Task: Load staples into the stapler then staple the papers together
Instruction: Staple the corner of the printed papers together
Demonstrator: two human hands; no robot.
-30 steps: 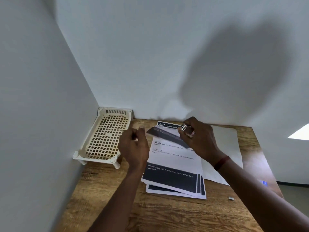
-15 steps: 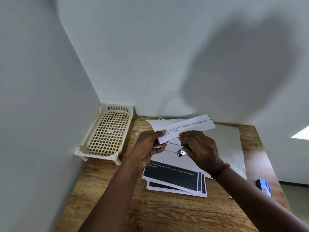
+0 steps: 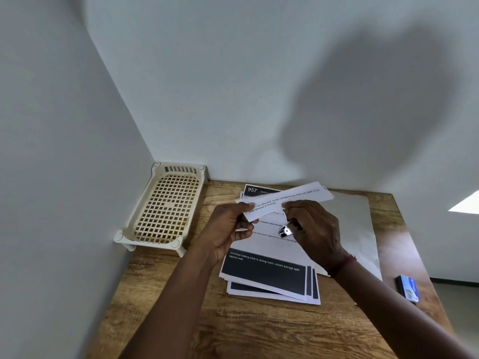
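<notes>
My left hand [image 3: 228, 229] pinches the left end of a printed paper sheet [image 3: 290, 200] whose top edge is lifted and curled toward me above the stack. My right hand [image 3: 315, 229] holds a small silver stapler [image 3: 286, 230] in its curled fingers, and its fingertips touch the lifted sheet from below. The stack of printed papers [image 3: 269, 275] with dark bands lies on the wooden table [image 3: 259, 332] under both hands. A blue staple box [image 3: 409, 288] lies at the table's right edge.
A cream plastic lattice tray [image 3: 166, 211] stands in the back left corner against the walls. A blank white sheet [image 3: 357, 224] lies to the right of the stack. White walls close off the left and back sides.
My left hand took hold of the top sheet and lifted its far end up and toward me. My right hand with the stapler came down under the raised sheet.
</notes>
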